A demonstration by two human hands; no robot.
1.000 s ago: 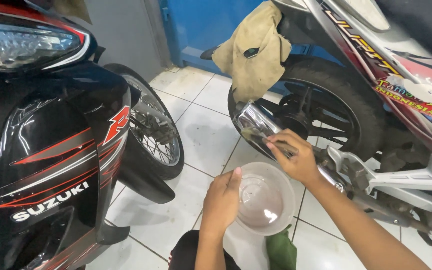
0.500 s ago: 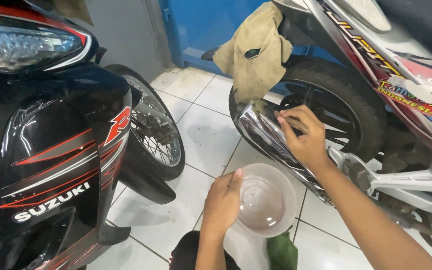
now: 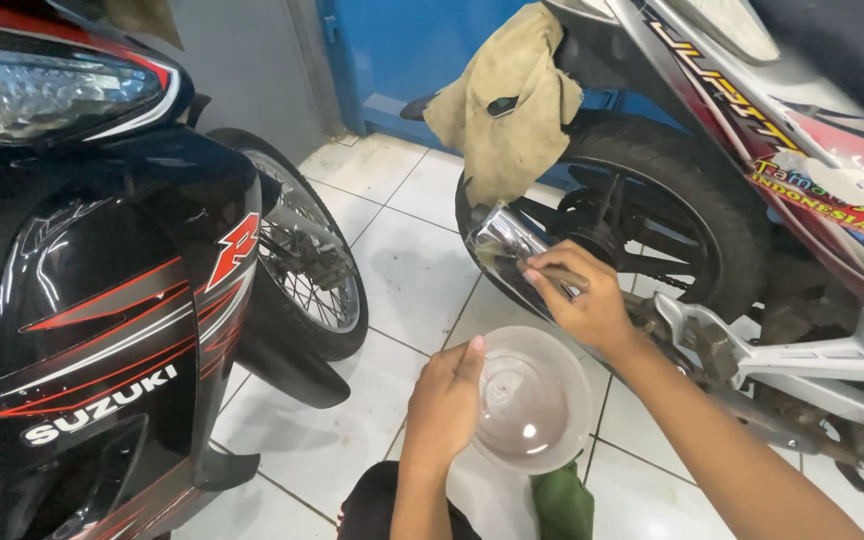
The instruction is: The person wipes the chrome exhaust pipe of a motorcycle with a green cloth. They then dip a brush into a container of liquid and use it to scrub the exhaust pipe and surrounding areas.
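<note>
My left hand grips the rim of a clear plastic bowl with a little liquid in it, held above the tiled floor. My right hand pinches a small thin tool, perhaps a brush, and presses it against the chrome exhaust pipe of the motorcycle on the right. The bowl sits just below the exhaust and my right wrist.
A black and red motorcycle with its front wheel stands at the left. The right motorcycle's rear wheel is behind the exhaust, with a tan cloth draped above it. A green rag lies under the bowl. White floor tiles lie between the bikes.
My right hand has slid along the exhaust, first up toward the wheel and now back toward the pipe's end. The left hand and bowl have hardly moved.
</note>
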